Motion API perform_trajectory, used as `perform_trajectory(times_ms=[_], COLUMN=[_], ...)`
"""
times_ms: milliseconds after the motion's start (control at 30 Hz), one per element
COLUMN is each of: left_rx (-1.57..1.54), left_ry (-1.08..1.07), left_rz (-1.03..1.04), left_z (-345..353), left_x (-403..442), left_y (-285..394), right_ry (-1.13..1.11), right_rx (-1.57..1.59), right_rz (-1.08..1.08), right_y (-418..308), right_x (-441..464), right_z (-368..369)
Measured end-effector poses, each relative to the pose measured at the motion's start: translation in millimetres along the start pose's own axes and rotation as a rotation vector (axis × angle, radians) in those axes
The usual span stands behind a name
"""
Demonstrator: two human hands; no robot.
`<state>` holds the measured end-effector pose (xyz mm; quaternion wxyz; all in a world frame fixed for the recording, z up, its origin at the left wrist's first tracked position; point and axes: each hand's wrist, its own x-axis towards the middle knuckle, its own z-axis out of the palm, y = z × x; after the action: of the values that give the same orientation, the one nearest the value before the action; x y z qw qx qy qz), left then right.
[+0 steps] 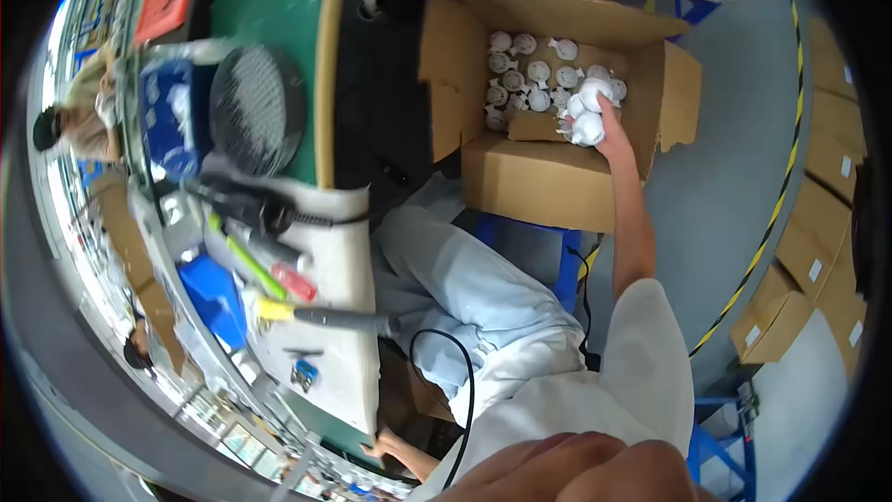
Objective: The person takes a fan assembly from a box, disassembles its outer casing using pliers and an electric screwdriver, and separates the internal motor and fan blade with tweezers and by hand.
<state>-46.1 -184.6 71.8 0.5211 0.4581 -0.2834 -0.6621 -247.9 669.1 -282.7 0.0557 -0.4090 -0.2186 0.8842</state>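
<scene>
My right hand (609, 130) is closed around several white rounded parts (585, 114) over the open cardboard box (539, 184). Inside the box, more white round parts (538, 72) lie loosely in rows, beside a cardboard flap. At the lower left of the view, my left hand (379, 446) rests at the edge of the workbench (353, 344), its fingers partly visible and apart, with nothing seen in them.
On the bench are a grey-handled tool (339, 318), a red-handled tool (294, 282), a blue tray (214, 297) and a round mesh container (255, 110). Closed cartons (808, 223) stand beyond striped floor tape. Other people (88, 125) are at the far left.
</scene>
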Motion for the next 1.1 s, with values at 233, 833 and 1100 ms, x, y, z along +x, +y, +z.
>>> perform_trajectory(times_ms=[233,833,1100], left_rx=[-0.039,-0.354,-0.203], left_ry=[-0.186,-0.130,-0.042], left_rz=[-0.136,0.021,-0.003], left_z=[18,31,16], left_x=[-157,-169,-161], left_y=[-33,-37,-39], right_ry=[-0.883,-1.895,-1.981], right_rx=[0.258,-2.087,-1.853], right_rz=[-0.047,-1.270,-1.166], right_y=[-41,312,323], right_x=[-274,-445,-438], right_z=[203,587,586])
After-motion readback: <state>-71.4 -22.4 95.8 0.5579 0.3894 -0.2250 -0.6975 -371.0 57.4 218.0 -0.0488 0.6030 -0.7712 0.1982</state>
